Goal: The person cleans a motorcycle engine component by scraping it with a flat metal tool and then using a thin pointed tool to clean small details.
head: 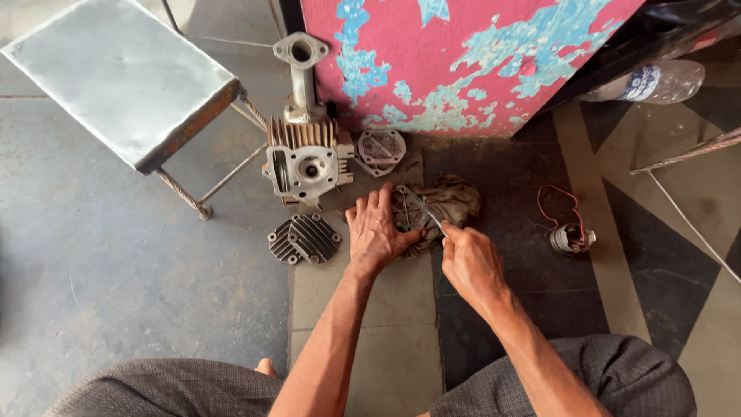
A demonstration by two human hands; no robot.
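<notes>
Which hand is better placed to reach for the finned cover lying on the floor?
Left, probably. The left hand rests on the rag right beside the finned cover, while the right hand holds a thin metal tool.

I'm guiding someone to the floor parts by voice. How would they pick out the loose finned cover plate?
Start at the metal stool at upper left, then drop to the finned engine head beside its legs. The finned cover plate lies flat on the floor just below that head, left of the left hand. Unlike the smooth gasket-shaped plate by the wall, it is dark and ribbed.
</notes>
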